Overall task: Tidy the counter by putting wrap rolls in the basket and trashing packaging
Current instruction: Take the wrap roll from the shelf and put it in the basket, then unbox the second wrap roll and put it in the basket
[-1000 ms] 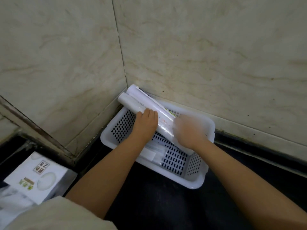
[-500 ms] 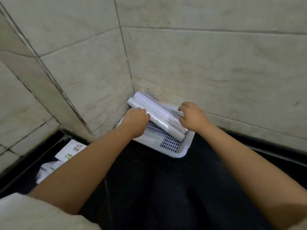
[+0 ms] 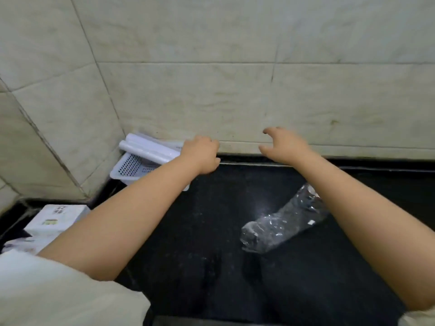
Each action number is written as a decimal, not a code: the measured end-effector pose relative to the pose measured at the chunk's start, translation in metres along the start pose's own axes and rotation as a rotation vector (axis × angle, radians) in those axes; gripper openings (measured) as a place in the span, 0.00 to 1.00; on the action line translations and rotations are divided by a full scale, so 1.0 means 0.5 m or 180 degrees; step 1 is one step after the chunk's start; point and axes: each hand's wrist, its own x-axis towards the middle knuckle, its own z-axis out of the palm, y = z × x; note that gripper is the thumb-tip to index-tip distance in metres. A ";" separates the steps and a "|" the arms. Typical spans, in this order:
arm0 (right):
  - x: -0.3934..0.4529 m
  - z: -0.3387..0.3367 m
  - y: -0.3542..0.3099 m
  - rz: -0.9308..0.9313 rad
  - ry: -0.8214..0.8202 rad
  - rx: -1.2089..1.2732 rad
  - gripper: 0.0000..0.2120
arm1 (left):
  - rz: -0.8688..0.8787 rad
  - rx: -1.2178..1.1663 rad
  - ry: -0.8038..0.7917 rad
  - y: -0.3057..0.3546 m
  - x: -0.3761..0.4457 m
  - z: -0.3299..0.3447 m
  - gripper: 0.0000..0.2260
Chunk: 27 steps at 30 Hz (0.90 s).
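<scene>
A white perforated basket [image 3: 128,169] sits in the wall corner at the left, with two white wrap rolls [image 3: 146,150] lying slanted across its rim. My left hand [image 3: 202,154] is just right of the rolls, fingers curled, holding nothing that I can see. My right hand [image 3: 284,144] hovers in front of the back wall with its fingers spread and empty. A crumpled clear plastic wrapper [image 3: 282,225] lies on the black counter [image 3: 200,231], partly under my right forearm.
A white box [image 3: 55,217] with printed labels lies at the lower left with other white packaging beside it. Tiled walls close in the back and left sides. The dark counter stretches out between my arms.
Both hands have come off the rolls and the basket and shifted right. The view has swung right, bringing the clear plastic wrapper into sight. The rolls stay in the basket.
</scene>
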 end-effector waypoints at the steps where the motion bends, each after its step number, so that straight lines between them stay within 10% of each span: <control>1: -0.047 -0.012 0.024 0.0138 0.0007 -0.0017 0.25 | 0.0134 0.0045 -0.0054 0.038 -0.014 0.002 0.19; 16: -0.669 -0.261 0.519 0.2451 -0.0074 -0.0335 0.28 | 0.2890 0.0342 -0.0311 0.845 -0.078 -0.143 0.25; 27: -1.000 -0.446 0.976 0.3273 0.0272 -0.0348 0.22 | 0.3337 0.0118 -0.0051 1.472 -0.135 -0.263 0.23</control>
